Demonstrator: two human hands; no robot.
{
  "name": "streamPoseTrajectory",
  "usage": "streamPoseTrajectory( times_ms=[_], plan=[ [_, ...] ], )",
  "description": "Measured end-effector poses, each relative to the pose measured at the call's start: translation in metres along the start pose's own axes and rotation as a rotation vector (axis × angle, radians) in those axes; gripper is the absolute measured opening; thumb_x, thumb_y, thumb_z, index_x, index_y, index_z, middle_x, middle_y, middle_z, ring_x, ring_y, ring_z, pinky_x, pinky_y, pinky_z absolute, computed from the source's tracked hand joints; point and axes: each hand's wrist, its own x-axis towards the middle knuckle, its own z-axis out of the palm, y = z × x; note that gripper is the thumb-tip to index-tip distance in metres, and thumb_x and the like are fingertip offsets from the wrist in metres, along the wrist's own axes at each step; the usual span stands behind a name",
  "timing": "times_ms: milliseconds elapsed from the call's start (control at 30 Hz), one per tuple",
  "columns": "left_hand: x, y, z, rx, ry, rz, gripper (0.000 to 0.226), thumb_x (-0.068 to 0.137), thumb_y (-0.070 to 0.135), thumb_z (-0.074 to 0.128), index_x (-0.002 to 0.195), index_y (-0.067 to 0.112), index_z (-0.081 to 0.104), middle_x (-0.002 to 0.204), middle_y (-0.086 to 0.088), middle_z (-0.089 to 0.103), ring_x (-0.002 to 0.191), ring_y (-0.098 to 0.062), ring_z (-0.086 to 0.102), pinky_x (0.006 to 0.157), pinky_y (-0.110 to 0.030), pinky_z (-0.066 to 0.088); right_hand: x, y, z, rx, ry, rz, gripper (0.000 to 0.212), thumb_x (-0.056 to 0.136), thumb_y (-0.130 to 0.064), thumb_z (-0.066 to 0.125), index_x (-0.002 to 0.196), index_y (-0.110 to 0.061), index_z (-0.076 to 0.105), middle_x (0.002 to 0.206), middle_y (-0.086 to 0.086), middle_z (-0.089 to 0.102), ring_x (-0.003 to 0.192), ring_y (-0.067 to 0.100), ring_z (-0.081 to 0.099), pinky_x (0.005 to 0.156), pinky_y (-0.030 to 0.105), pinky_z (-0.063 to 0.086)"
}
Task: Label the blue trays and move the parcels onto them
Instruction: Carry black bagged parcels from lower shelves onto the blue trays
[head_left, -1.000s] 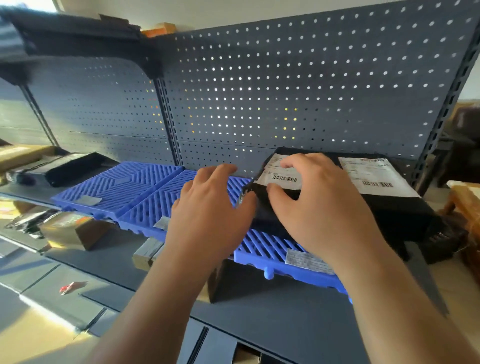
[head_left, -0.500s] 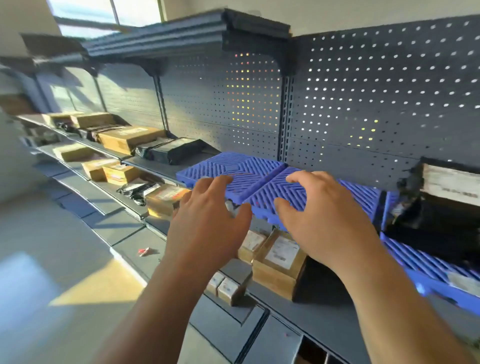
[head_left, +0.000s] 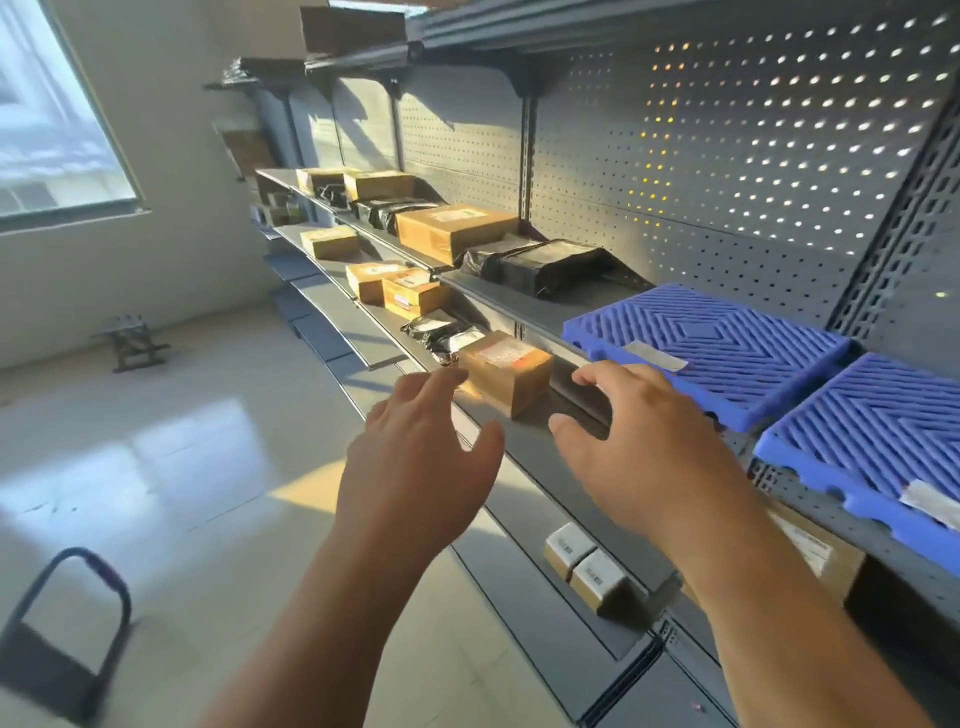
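Reaching forward at chest height, the left hand (head_left: 415, 457) and the right hand (head_left: 644, 447) are both spread, fingers loosely extended, and neither holds anything. The right hand's fingertips lie over the front lip of the upper shelf (head_left: 524, 325); whether they touch it cannot be told.

Just right of that hand sits the first blue tray (head_left: 727, 332), with the second blue tray (head_left: 872, 415) beside it, further right. Each carries a pale strip on its near edge, the first label (head_left: 655, 356) and the second label (head_left: 932, 503), so the labelling of these two appears done. Neither tray has a parcel on it in this view, so the moving looks largely unfinished here.

Parcels wait all around the hands. A small brown parcel (head_left: 506, 371) stands on the lower shelf (head_left: 524, 467), just beyond the left fingertips and between the two hands. Beyond the right hand, on the trays' shelf, lies a black-wrapped parcel (head_left: 545, 265), and past it a large brown box (head_left: 452, 231). Under the right forearm two small pale boxes (head_left: 584, 564) sit on a lower level.

With both hands free, the brown parcel nearest the fingertips seems the likely next pick.
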Motion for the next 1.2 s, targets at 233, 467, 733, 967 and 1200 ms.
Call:
streamPoseTrajectory(
  times_ms=[233, 467, 733, 967, 1200],
  plan=[
    [0.074, -0.039, 0.003, 0.056, 0.05, -0.084, 0.053, 0.094, 0.055, 0.053, 0.144, 0.042, 0.042, 0.153, 0.014, 0.041, 0.136, -0.02, 0.044, 0.105, -0.04, 0.043, 0.092, -0.017, 0.05, 0.061, -0.032, -0.102, 0.049, 0.094, -0.05, 0.051, 0.137, -0.029, 0.047, 0.126, -0.003, 0.052, 0.104, 0.015, 0.051, 0.081, 0.033, 0.051],
    [0.147, -0.059, 0.011, 0.09, 0.107, -0.158, 0.053, 0.094, 0.054, 0.052, 0.145, 0.041, 0.041, 0.151, 0.013, 0.043, 0.134, -0.019, 0.045, 0.104, -0.038, 0.043, 0.184, -0.036, 0.09, 0.106, -0.112, -0.183, 0.053, 0.092, -0.053, 0.05, 0.14, -0.03, 0.044, 0.135, -0.001, 0.05, 0.11, 0.02, 0.053, 0.085, 0.039, 0.051],
    [0.222, -0.103, 0.023, 0.101, 0.097, -0.204, 0.053, 0.095, 0.053, 0.051, 0.145, 0.04, 0.041, 0.151, 0.014, 0.042, 0.132, -0.017, 0.045, 0.102, -0.036, 0.041, 0.263, -0.05, 0.148, 0.109, -0.144, -0.183, 0.042, 0.095, -0.043, 0.051, 0.136, -0.034, 0.047, 0.13, -0.005, 0.052, 0.099, 0.015, 0.049, 0.08, 0.034, 0.047],
    [0.315, -0.162, 0.042, 0.054, 0.043, -0.105, 0.054, 0.094, 0.053, 0.053, 0.145, 0.04, 0.041, 0.151, 0.011, 0.043, 0.133, -0.019, 0.044, 0.102, -0.04, 0.044, 0.336, -0.071, 0.195, 0.058, -0.133, -0.053, 0.044, 0.096, -0.043, 0.051, 0.138, -0.031, 0.049, 0.132, -0.002, 0.052, 0.094, 0.016, 0.046, 0.073, 0.031, 0.039],
    [0.417, -0.218, 0.037, 0.001, -0.015, 0.007, 0.052, 0.095, 0.053, 0.053, 0.144, 0.039, 0.044, 0.15, 0.008, 0.047, 0.133, -0.021, 0.047, 0.103, -0.043, 0.047, 0.403, -0.109, 0.224, -0.015, -0.076, 0.098, 0.035, 0.097, -0.041, 0.051, 0.131, -0.032, 0.05, 0.128, -0.003, 0.052, 0.094, 0.017, 0.051, 0.07, 0.032, 0.043]
  ],
)
